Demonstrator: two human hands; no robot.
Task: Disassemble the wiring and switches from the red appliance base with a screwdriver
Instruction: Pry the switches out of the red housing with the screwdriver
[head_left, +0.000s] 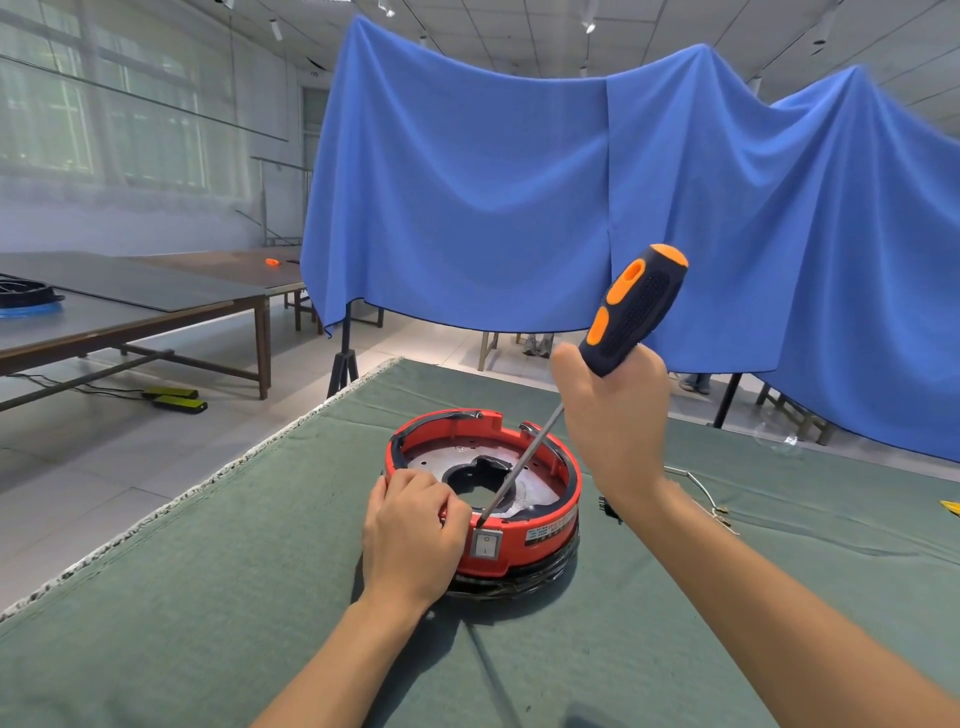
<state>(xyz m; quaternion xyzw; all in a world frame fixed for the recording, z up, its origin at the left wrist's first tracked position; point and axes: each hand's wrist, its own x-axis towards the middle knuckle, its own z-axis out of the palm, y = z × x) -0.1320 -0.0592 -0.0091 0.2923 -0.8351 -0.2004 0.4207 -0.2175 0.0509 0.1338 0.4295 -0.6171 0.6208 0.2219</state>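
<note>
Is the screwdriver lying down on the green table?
No, the right hand grips the orange and black screwdriver up in the air, its tip at the near rim of the round red appliance base.

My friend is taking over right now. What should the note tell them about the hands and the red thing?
Left hand: grips the near rim of the red base, steadying it on the green cloth.
Right hand: holds the screwdriver, tilted, tip at the rim just above the rocker switch.
Done: some loose wire and a small black part lie on the cloth to the right.
Left: the switch is still mounted in the base wall; free it and any wiring behind it.
</note>
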